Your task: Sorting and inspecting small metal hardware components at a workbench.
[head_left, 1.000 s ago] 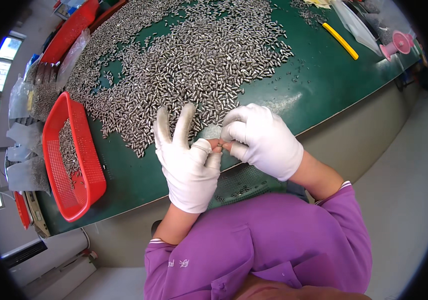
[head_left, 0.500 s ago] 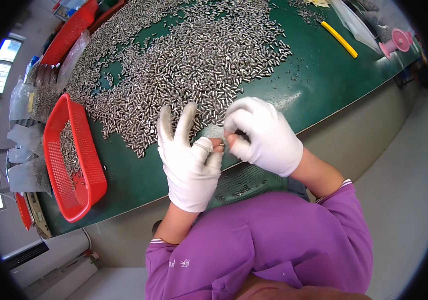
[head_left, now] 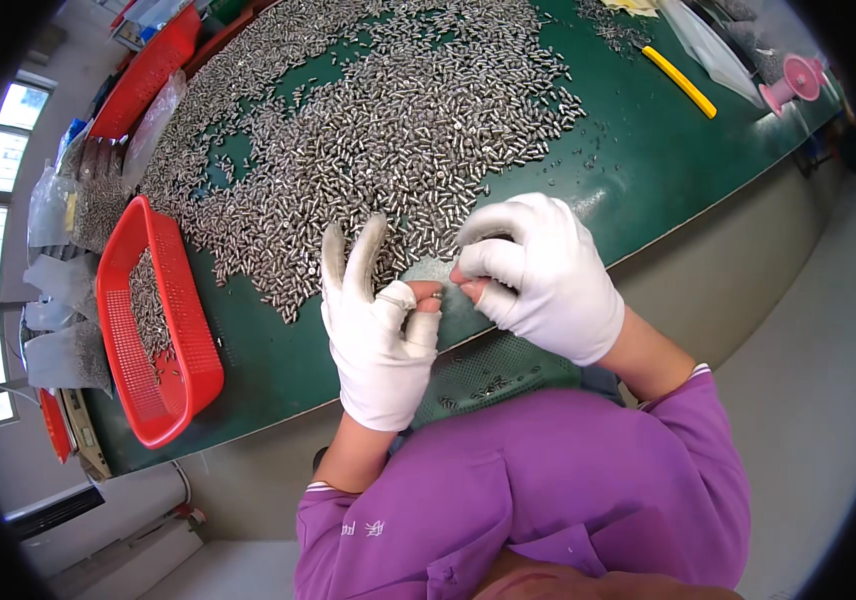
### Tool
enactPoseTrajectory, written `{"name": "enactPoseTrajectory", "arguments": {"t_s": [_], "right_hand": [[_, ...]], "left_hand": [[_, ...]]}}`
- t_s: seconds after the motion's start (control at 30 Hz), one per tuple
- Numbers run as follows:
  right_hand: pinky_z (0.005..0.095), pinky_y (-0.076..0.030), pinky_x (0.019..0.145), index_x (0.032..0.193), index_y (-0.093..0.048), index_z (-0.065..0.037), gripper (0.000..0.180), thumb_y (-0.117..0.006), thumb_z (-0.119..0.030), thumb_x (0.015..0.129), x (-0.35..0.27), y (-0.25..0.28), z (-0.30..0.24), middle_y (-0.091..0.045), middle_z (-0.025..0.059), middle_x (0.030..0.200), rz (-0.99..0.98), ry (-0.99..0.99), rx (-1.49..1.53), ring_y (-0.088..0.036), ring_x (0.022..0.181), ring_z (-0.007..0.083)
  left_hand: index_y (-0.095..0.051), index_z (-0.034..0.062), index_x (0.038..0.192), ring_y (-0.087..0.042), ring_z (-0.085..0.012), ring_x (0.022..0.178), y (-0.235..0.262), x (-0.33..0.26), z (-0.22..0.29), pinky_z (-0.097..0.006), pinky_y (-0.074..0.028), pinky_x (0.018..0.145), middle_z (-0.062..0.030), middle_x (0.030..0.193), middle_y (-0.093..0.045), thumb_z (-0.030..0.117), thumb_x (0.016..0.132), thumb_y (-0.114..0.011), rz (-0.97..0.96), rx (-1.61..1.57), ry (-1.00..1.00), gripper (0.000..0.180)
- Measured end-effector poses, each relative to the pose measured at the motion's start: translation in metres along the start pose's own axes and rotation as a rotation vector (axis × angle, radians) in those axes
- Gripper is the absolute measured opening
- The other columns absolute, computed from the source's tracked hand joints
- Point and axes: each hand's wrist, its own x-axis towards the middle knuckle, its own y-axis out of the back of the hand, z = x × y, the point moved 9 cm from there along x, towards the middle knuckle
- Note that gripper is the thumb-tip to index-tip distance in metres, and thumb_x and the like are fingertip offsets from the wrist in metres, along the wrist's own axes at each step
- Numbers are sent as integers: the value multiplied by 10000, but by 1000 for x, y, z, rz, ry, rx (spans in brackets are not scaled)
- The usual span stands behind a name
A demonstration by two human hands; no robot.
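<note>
White gloves with bare thumb and index fingertips cover both hands. My left hand [head_left: 380, 345] pinches a small metal pin-like part [head_left: 437, 295] between thumb and index finger, its other fingers stretched toward the pile. Just to the right, a short gap away, my right hand [head_left: 548, 280] has its thumb and index fingertips pressed together and the other fingers curled. Whatever lies between those right fingertips is too small to make out. Beyond both hands spreads a large heap of small shiny metal pins [head_left: 368, 150] on the green tabletop [head_left: 268, 385].
At the left stands a red plastic basket [head_left: 210, 375] holding more pins. A green perforated basket [head_left: 538, 375] with several pieces sits below the table's front edge. Farther right lie a yellow strip [head_left: 680, 82] and a pink spool [head_left: 798, 80]. Clear bags [head_left: 68, 355] line the left side.
My right hand has drawn slightly away to the right, widening the gap between the fingertips. My left hand keeps its pinch, and the whole view has shifted a little.
</note>
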Motion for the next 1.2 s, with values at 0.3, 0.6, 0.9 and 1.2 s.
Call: {"name": "enactPoseTrajectory", "arguments": {"t_s": [0.3,0.6,0.9,1.2], "right_hand": [[378,-446,780,804,-615,-140,153,-725,-238,763,1,-19,-14,-623,5,978,-72,130,-147,-605,929,215],[385,-450,784,820,-588,-126,160,-714,-212,772,0,-27,-17,-614,18,977,-69,172,-152,-598,925,230],[412,-465,805,871,-621,-125,196,-691,-307,870,-1,6,18,-631,47,1008,94,-31,-208,-586,912,294],[396,-510,744,862,-720,-172,113,-765,-203,763,5,1,14,-647,11,911,-44,-24,-218,-626,876,254]], "left_hand": [[-661,87,802,-394,-520,1375,-1,2,11,-618,-372,1093,-143,1427,-548,126,712,-786,0,133,-71,159],[-665,55,774,-400,-520,1369,-1,3,10,-607,-378,1087,-128,1422,-559,116,715,-781,-19,126,-54,144],[-659,111,832,-405,-533,1366,0,1,4,-590,-400,1056,-164,1445,-534,104,721,-775,23,55,-23,161],[-639,110,829,-380,-532,1387,-2,3,5,-590,-383,1071,-208,1467,-498,104,710,-767,4,143,40,175]]}}
